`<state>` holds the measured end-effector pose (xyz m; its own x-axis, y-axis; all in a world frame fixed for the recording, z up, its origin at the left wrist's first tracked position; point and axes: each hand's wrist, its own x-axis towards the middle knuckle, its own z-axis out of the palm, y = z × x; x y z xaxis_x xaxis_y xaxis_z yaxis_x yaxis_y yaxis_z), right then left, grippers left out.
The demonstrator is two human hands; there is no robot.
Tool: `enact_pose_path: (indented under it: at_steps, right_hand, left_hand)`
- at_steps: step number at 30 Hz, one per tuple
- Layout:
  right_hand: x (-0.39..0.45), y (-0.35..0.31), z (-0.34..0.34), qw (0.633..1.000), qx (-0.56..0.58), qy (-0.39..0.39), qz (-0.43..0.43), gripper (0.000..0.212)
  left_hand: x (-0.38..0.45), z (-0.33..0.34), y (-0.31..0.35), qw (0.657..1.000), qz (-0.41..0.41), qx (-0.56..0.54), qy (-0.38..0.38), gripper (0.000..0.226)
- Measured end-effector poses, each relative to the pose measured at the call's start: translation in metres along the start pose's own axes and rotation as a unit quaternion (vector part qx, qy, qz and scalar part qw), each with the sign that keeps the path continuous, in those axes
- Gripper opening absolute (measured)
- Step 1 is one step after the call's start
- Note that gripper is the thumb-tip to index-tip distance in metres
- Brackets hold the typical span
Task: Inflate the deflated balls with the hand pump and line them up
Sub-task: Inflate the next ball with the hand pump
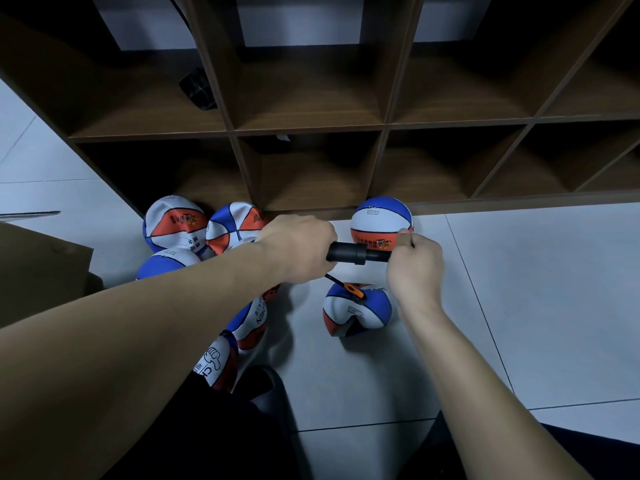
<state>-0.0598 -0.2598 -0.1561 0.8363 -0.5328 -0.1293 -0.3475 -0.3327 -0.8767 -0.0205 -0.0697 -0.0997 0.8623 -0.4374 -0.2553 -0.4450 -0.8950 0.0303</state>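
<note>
A black hand pump (356, 254) lies level between my hands above the floor. My left hand (298, 249) grips its barrel end and my right hand (415, 268) grips the handle end. From the pump a thin black hose with an orange fitting (355, 292) runs down into a dented blue, white and orange ball (358, 311) on the tiles. One round, full ball (381, 223) sits against the shelf base behind the pump. Several deflated balls (180, 226) lie heaped at the left, partly hidden under my left forearm.
A dark wooden cubby shelf (311, 126) fills the back, with a black object (198, 90) in one upper cell. A brown cardboard box (41, 268) stands at the left edge. Pale floor tiles (536, 289) stretch to the right. My dark-clothed legs are at the bottom.
</note>
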Motion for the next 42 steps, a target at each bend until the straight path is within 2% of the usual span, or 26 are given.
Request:
enact_pose_path:
  at_steps: [7, 13, 20, 25, 28, 35, 42]
  right_hand:
    - [-0.022, -0.004, 0.025, 0.999, 0.008, -0.051, 0.012, 0.043]
    - [0.003, 0.001, 0.004, 0.992, -0.024, -0.12, 0.011, 0.046]
    - [0.045, 0.008, -0.055, 0.992, -0.005, -0.069, 0.108, 0.033]
    - [0.021, -0.001, -0.031, 0.998, 0.023, 0.042, 0.047, 0.053]
    - [0.0, -0.01, -0.012, 0.999, 0.018, 0.043, 0.003, 0.051]
    - [-0.029, -0.017, 0.016, 1.0, 0.0, -0.019, -0.014, 0.048]
    - [-0.012, -0.014, 0.006, 0.995, -0.001, -0.098, -0.011, 0.048]
  left_hand:
    - [-0.001, 0.003, 0.003, 1.0, 0.019, 0.019, -0.003, 0.03]
    - [0.001, 0.004, -0.003, 1.0, 0.022, -0.005, -0.021, 0.031]
    - [0.001, -0.004, -0.019, 0.998, -0.003, -0.038, -0.052, 0.026]
    - [0.003, -0.004, -0.003, 1.0, -0.006, -0.018, -0.003, 0.024]
    - [0.002, -0.007, -0.002, 1.0, -0.01, -0.017, -0.005, 0.021]
    - [-0.001, -0.001, 0.007, 1.0, 0.006, -0.003, -0.007, 0.024]
    - [0.002, -0.001, 0.003, 1.0, 0.019, -0.018, -0.012, 0.028]
